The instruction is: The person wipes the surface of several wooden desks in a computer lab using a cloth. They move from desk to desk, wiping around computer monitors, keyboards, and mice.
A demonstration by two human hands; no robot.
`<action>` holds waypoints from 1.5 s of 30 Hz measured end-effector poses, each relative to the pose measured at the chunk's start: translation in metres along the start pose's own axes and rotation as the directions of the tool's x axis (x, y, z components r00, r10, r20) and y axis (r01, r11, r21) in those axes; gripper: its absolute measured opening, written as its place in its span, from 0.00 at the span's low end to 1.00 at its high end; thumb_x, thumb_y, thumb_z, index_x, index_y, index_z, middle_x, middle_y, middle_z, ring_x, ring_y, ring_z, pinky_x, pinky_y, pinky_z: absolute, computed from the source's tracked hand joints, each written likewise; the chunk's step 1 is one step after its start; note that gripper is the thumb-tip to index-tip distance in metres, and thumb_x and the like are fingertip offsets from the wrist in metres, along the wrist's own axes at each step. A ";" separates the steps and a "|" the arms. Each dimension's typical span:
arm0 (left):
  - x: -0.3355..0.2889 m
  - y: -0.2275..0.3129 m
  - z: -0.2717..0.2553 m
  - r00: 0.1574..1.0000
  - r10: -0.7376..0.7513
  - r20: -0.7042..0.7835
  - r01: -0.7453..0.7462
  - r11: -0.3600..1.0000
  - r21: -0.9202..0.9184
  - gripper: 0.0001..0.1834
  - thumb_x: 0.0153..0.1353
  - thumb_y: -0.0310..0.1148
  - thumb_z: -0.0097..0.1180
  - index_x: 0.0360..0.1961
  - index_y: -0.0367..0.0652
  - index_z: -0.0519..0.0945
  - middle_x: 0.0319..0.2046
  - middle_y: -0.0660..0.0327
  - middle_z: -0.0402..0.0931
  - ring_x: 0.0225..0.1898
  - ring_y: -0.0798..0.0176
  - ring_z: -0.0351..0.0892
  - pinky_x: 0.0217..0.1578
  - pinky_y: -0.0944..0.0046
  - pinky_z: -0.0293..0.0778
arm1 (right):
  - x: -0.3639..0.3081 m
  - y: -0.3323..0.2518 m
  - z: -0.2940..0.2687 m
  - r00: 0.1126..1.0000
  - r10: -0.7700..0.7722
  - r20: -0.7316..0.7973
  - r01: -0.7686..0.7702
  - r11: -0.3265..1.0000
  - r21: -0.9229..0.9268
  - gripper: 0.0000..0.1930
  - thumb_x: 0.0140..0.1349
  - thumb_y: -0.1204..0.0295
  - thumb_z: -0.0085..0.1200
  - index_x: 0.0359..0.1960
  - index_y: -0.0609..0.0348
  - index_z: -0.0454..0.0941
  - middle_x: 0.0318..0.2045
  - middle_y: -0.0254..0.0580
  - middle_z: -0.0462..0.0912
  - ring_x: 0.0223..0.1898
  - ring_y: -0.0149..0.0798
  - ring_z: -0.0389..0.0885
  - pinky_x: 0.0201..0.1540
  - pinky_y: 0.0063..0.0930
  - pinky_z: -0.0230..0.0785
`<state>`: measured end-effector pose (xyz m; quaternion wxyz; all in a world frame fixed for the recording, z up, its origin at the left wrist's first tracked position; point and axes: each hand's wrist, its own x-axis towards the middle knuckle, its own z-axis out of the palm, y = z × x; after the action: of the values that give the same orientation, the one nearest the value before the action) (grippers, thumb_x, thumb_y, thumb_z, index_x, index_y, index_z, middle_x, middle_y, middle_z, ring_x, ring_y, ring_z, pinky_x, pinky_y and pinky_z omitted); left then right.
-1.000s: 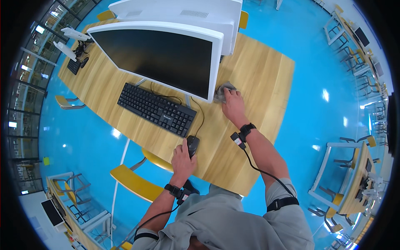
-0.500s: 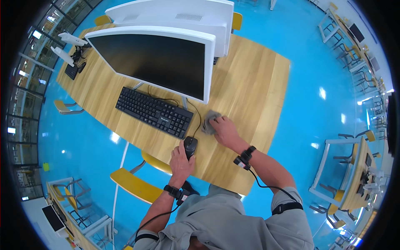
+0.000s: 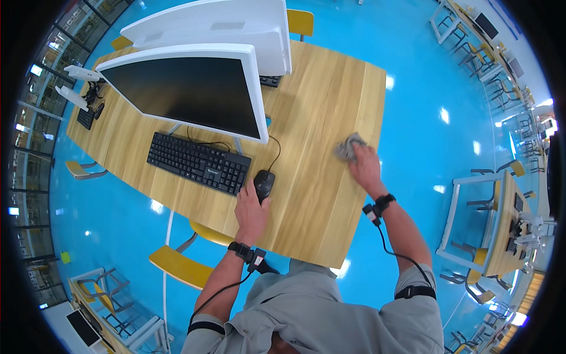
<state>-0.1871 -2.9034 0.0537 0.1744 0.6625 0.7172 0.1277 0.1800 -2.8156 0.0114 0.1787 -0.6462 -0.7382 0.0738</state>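
Note:
My left hand [image 3: 252, 213] is at the near end of a black computer mouse [image 3: 265, 182], its fingers and thumb closed on the mouse's rear. The mouse lies just right of a black keyboard [image 3: 200, 165], its cable running back toward the monitor. Out to the right, my right hand [image 3: 366, 169] presses a crumpled grey cloth [image 3: 349, 146] onto the wooden table [image 3: 318, 135], close to the right edge. Its fingers are bunched on the cloth and partly cover it.
A white-framed monitor [image 3: 183, 88] stands behind the keyboard, with another white monitor [image 3: 236, 29] back to back beyond it. A yellow chair [image 3: 180, 266] is tucked at the near side. More small devices [image 3: 88, 100] sit at the table's far left end.
My right hand has slid the cloth rightward, from beside the mouse to near the table's right edge. With my left hand on it, the mouse has shifted away from me, alongside the keyboard's end.

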 end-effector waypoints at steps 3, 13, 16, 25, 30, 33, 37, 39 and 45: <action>0.005 0.001 -0.006 0.997 -0.083 0.000 0.083 0.995 -0.061 0.47 0.57 0.36 0.70 0.73 0.37 0.58 0.55 0.42 0.71 0.57 0.38 0.73 0.53 0.44 0.75 | 0.038 0.011 0.011 0.979 0.167 -0.115 -0.166 0.986 0.015 0.30 0.52 0.72 0.62 0.60 0.63 0.74 0.53 0.54 0.80 0.55 0.61 0.75 0.59 0.50 0.71; -0.073 -0.037 -0.001 0.999 -0.036 0.020 0.037 0.998 -0.057 0.42 0.58 0.37 0.68 0.70 0.37 0.63 0.58 0.42 0.71 0.57 0.36 0.73 0.54 0.45 0.75 | 0.021 -0.084 0.035 0.992 -0.093 0.083 0.080 0.987 0.142 0.33 0.48 0.74 0.64 0.61 0.60 0.72 0.55 0.53 0.78 0.58 0.59 0.74 0.62 0.46 0.69; -0.110 -0.052 0.003 1.000 0.001 0.025 0.001 0.995 -0.096 0.35 0.59 0.38 0.68 0.63 0.34 0.71 0.56 0.40 0.73 0.57 0.36 0.74 0.55 0.45 0.73 | -0.015 -0.107 0.024 0.975 -0.141 0.172 0.108 0.976 0.190 0.34 0.47 0.74 0.63 0.61 0.60 0.70 0.54 0.53 0.77 0.58 0.59 0.73 0.62 0.46 0.69; -0.218 -0.076 0.010 0.975 -0.073 0.207 0.123 0.964 -0.236 0.29 0.60 0.45 0.68 0.57 0.37 0.79 0.49 0.46 0.81 0.50 0.44 0.81 0.52 0.49 0.77 | -0.134 -0.143 0.006 0.907 -0.377 0.186 0.334 0.915 0.225 0.33 0.47 0.74 0.63 0.60 0.63 0.73 0.50 0.50 0.77 0.54 0.54 0.74 0.60 0.43 0.70; -0.288 -0.089 0.025 0.964 -0.147 0.221 0.205 0.940 -0.271 0.30 0.59 0.45 0.69 0.59 0.41 0.80 0.47 0.50 0.82 0.46 0.49 0.83 0.47 0.53 0.79 | -0.192 -0.145 -0.013 0.859 -0.447 0.250 0.379 0.883 0.277 0.33 0.48 0.75 0.62 0.61 0.65 0.72 0.53 0.53 0.77 0.56 0.58 0.73 0.62 0.45 0.69; -0.336 -0.087 0.031 0.935 -0.243 0.257 0.313 0.907 -0.281 0.30 0.59 0.46 0.69 0.59 0.42 0.80 0.49 0.50 0.82 0.45 0.50 0.84 0.47 0.53 0.80 | -0.218 -0.141 -0.026 0.833 -0.477 0.280 0.401 0.869 0.289 0.33 0.49 0.76 0.62 0.62 0.66 0.72 0.54 0.54 0.77 0.57 0.60 0.73 0.62 0.46 0.69; -0.399 -0.094 0.052 0.895 -0.312 0.318 0.395 0.886 -0.244 0.31 0.59 0.48 0.68 0.60 0.42 0.80 0.50 0.50 0.83 0.46 0.50 0.85 0.48 0.53 0.80 | -0.248 -0.136 -0.035 0.820 -0.491 0.295 0.413 0.864 0.289 0.33 0.50 0.77 0.62 0.62 0.65 0.71 0.54 0.54 0.76 0.57 0.60 0.72 0.62 0.47 0.69; -0.424 -0.091 0.060 0.881 -0.330 0.339 0.420 0.876 -0.236 0.32 0.59 0.49 0.68 0.60 0.42 0.80 0.50 0.49 0.83 0.47 0.50 0.85 0.48 0.53 0.80 | -0.257 -0.132 -0.037 0.815 -0.503 0.289 0.420 0.855 0.305 0.34 0.49 0.77 0.62 0.63 0.63 0.71 0.55 0.53 0.76 0.57 0.60 0.72 0.62 0.47 0.69; -0.458 -0.075 0.083 0.889 -0.293 0.351 0.385 0.894 -0.228 0.32 0.60 0.49 0.67 0.60 0.40 0.80 0.51 0.48 0.83 0.47 0.50 0.86 0.48 0.53 0.80 | -0.265 -0.125 -0.041 0.786 -0.519 0.336 0.436 0.851 0.293 0.34 0.49 0.76 0.64 0.62 0.62 0.72 0.55 0.51 0.76 0.58 0.59 0.73 0.61 0.46 0.70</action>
<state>-0.1926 -3.3701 -0.0156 0.3993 0.5041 0.7600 0.0942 0.1059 -3.0995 0.0476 0.0996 -0.3865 -0.8873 0.2312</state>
